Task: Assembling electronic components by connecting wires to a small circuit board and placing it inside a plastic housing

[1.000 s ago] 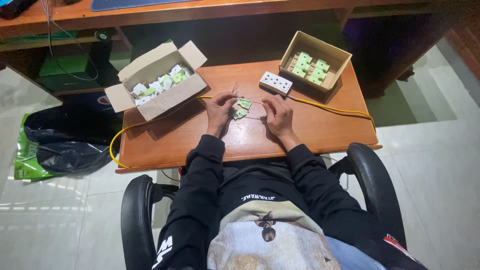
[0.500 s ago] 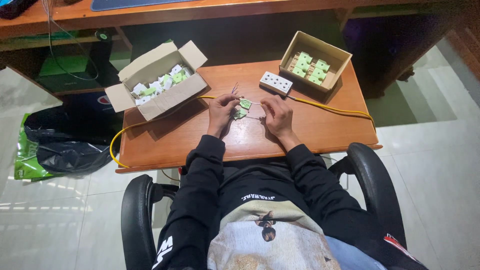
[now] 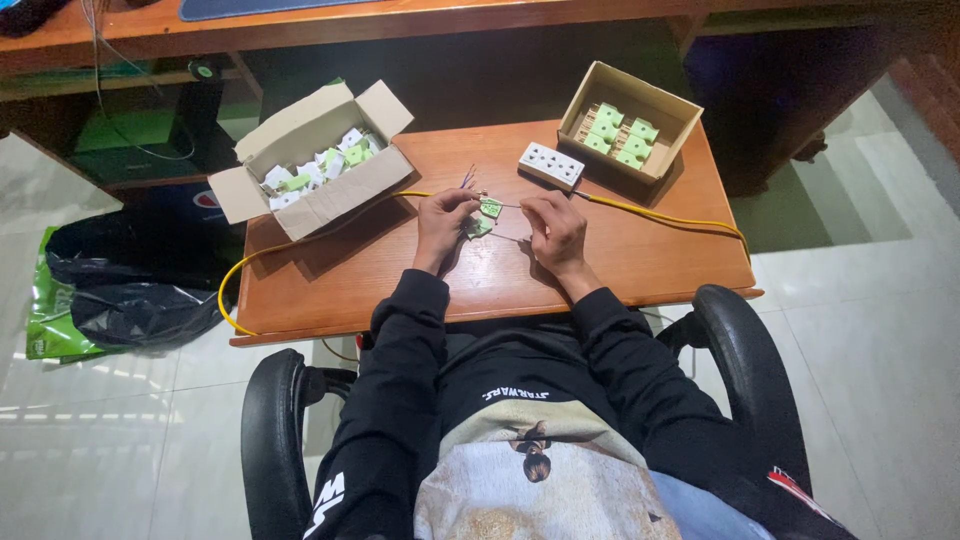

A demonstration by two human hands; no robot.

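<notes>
My left hand [image 3: 444, 222] grips a small green and white socket part [image 3: 486, 215] above the wooden table [image 3: 400, 270]. My right hand [image 3: 555, 228] sits just right of it, fingers pinched on a thin wire [image 3: 512, 206] that runs to the part. A white multi-hole socket plate [image 3: 551, 165] lies beyond my hands, joined to a yellow cable [image 3: 660, 215]. Both arms wear black sleeves.
An open cardboard box [image 3: 310, 165] of white and green parts stands at the back left. A smaller box [image 3: 630, 125] with green parts stands at the back right. Black and green bags [image 3: 110, 290] lie on the tiled floor at left. I sit in a black chair [image 3: 275, 440].
My hands have barely shifted; the left hand has lifted the part slightly and the fingers have adjusted on the wire.
</notes>
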